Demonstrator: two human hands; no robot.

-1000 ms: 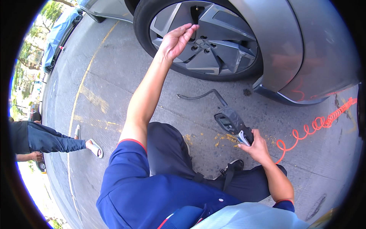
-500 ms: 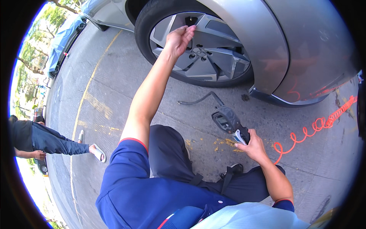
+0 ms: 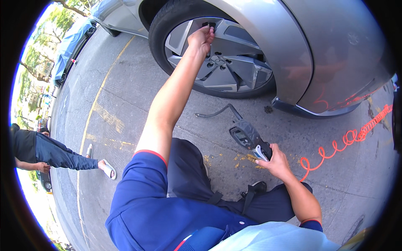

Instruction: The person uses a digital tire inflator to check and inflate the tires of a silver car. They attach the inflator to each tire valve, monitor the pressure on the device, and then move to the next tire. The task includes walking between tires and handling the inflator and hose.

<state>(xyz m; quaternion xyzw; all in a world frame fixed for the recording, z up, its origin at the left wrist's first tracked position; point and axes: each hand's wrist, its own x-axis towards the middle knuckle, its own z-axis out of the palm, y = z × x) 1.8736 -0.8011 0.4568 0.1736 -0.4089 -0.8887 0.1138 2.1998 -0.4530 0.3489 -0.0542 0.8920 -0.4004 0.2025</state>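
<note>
Bystander [image 3: 27, 146]: stands far left in dark clothes and pale sandals [image 3: 109, 169].
Left hand [image 3: 200, 41]: reaches up to the wheel [image 3: 238, 61]; bunches fingertips at a dark gap between spokes, near the rim; hold on anything there impossible to tell.
Wheel: shows angular grey spokes; bears an emblem [image 3: 218, 61] at the hub.
Black hose [image 3: 235, 111]: leaves the upper end of the gauge [image 3: 250, 129], bends sharply, points its tip left.
Gauge: slants lengthwise from handle at lower right to upper left, toward the wheel; carries a screen [image 3: 241, 134] too small to read.
Right hand [image 3: 277, 162]: closes around the handle, thumb beside a silver lever [image 3: 260, 152]; gauge body projecting beyond the fingers.
Orange coil [image 3: 372, 123]: emerges beside the right forearm [image 3: 303, 194], stretches rightward.
Car [image 3: 289, 54]: fills upper right, silver-grey.
</note>
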